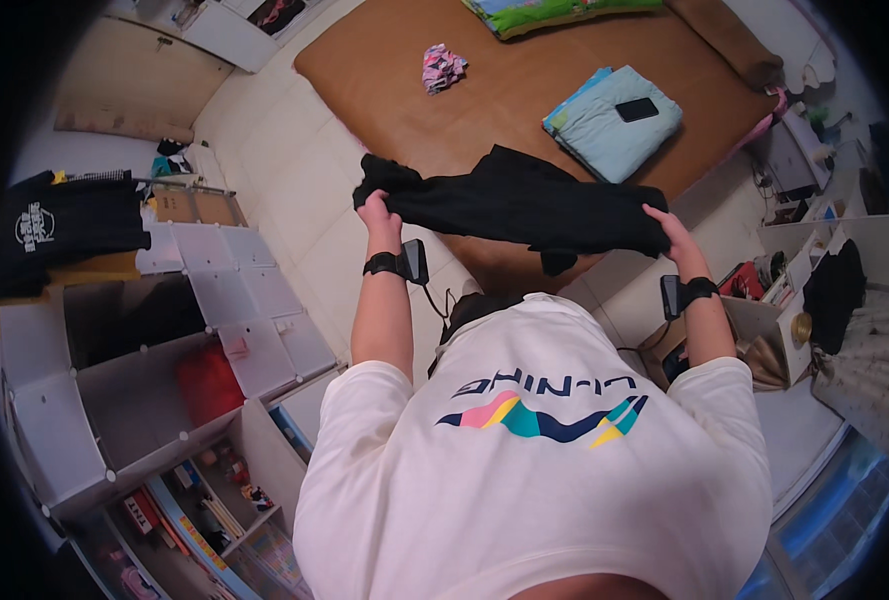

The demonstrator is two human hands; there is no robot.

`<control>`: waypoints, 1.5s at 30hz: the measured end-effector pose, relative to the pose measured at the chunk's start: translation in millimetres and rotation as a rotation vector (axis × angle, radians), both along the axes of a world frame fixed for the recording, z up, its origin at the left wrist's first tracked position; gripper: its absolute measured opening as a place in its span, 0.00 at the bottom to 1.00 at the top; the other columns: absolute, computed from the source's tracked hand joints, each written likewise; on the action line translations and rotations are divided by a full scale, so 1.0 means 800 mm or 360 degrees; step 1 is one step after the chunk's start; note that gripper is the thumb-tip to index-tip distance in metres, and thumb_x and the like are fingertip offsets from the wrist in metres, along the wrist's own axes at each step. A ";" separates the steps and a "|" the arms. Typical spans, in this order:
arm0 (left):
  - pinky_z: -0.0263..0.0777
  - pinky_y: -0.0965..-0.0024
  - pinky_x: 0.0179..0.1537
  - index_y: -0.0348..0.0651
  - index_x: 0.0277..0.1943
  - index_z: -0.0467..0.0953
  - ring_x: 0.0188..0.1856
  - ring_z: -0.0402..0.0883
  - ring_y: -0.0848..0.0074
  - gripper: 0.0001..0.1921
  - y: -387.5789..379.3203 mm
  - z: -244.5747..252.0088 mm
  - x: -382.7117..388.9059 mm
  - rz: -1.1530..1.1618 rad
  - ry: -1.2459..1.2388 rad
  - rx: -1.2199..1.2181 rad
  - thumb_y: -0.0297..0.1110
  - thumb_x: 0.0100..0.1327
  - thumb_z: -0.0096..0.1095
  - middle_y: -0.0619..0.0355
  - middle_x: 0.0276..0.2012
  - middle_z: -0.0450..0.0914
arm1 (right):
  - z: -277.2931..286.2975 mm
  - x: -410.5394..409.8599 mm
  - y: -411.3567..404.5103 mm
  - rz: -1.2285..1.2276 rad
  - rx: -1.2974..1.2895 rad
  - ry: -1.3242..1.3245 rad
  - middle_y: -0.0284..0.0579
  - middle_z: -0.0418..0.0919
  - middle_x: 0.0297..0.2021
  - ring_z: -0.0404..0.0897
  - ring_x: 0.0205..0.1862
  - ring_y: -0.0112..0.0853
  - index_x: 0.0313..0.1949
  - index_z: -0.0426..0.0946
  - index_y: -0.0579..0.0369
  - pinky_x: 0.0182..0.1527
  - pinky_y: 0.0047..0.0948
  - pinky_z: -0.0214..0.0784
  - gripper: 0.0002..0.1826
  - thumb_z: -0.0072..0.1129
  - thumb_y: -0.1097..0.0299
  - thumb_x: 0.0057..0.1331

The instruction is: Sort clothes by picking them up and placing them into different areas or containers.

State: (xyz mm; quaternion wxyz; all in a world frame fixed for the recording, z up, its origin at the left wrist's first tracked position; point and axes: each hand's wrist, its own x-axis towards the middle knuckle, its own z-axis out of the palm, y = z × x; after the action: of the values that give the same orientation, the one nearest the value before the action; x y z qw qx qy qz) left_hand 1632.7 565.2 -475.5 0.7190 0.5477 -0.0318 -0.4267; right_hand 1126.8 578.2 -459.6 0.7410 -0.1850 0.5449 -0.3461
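Observation:
A black cloth garment [504,199] is stretched sideways between my two hands, above the near corner of the bed. At its left end, bunched fabric is gripped by my left hand [379,214]. My right hand [668,231] holds the other end, thumb and fingers on the edge of the cloth. Both wrists wear black straps with small dark devices. Just beyond the garment, a folded light blue quilt [613,142] lies on the brown bed cover [519,105], with a black phone [637,110] on top. A crumpled pink patterned cloth [443,69] lies farther left.
White cube storage units [253,281] stand at the left, with a black printed T-shirt [46,225] hanging above them. Shelves with books [181,517] are at the lower left. To the right are a cluttered desk [827,225] and an open cabinet [767,330].

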 end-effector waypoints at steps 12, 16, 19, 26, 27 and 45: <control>0.68 0.61 0.42 0.37 0.53 0.60 0.42 0.72 0.54 0.28 -0.008 0.073 -0.179 -0.2485 -0.2490 -0.0936 0.15 0.44 0.46 0.43 0.46 0.69 | 0.017 0.170 -0.028 -0.0165 0.0034 -0.0457 0.49 0.72 0.43 0.74 0.42 0.34 0.47 0.65 0.64 0.48 0.32 0.66 0.21 0.47 0.59 0.61; 0.68 0.62 0.43 0.40 0.55 0.58 0.44 0.71 0.55 0.30 -0.019 0.059 -0.165 -0.2491 -0.2111 -0.0768 0.14 0.44 0.43 0.43 0.46 0.69 | 0.027 0.176 -0.023 -0.0218 0.0075 -0.0426 0.50 0.72 0.43 0.74 0.43 0.35 0.48 0.64 0.64 0.48 0.34 0.67 0.22 0.47 0.59 0.61; 0.67 0.65 0.45 0.42 0.57 0.56 0.46 0.71 0.59 0.32 -0.054 0.002 -0.133 -0.2192 -0.1560 -0.0746 0.14 0.43 0.41 0.45 0.46 0.70 | 0.024 0.166 -0.020 -0.0231 0.0189 -0.0456 0.50 0.73 0.41 0.75 0.42 0.35 0.46 0.66 0.64 0.45 0.33 0.69 0.20 0.50 0.61 0.60; 0.70 0.70 0.37 0.48 0.57 0.55 0.38 0.71 0.67 0.34 -0.101 -0.080 -0.015 -0.1076 0.0096 0.0201 0.13 0.43 0.39 0.49 0.44 0.66 | 0.035 0.126 0.014 -0.0409 0.0142 -0.0302 0.46 0.75 0.38 0.76 0.37 0.33 0.43 0.69 0.63 0.43 0.30 0.70 0.17 0.52 0.64 0.58; 0.70 0.70 0.37 0.48 0.57 0.55 0.38 0.71 0.67 0.34 -0.097 -0.107 0.011 -0.1029 0.0102 0.0210 0.13 0.43 0.39 0.49 0.44 0.66 | 0.055 0.130 0.018 -0.0453 0.0097 -0.0280 0.46 0.75 0.38 0.77 0.37 0.33 0.43 0.69 0.62 0.43 0.30 0.70 0.17 0.52 0.65 0.57; 0.68 0.65 0.46 0.39 0.45 0.70 0.44 0.74 0.65 0.20 -0.028 -0.218 0.138 -0.0868 0.0376 0.0669 0.41 0.51 0.61 0.52 0.42 0.75 | 0.171 0.143 -0.013 -0.0026 -0.0043 0.0423 0.43 0.75 0.35 0.76 0.34 0.28 0.44 0.68 0.63 0.37 0.24 0.70 0.18 0.55 0.67 0.55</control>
State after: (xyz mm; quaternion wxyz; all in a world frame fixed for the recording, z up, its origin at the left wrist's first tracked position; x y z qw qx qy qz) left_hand 1743.2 543.0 -650.2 0.4493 0.6017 -0.0049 -0.6604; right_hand 1240.9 568.0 -322.8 0.6568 -0.2348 0.6350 -0.3320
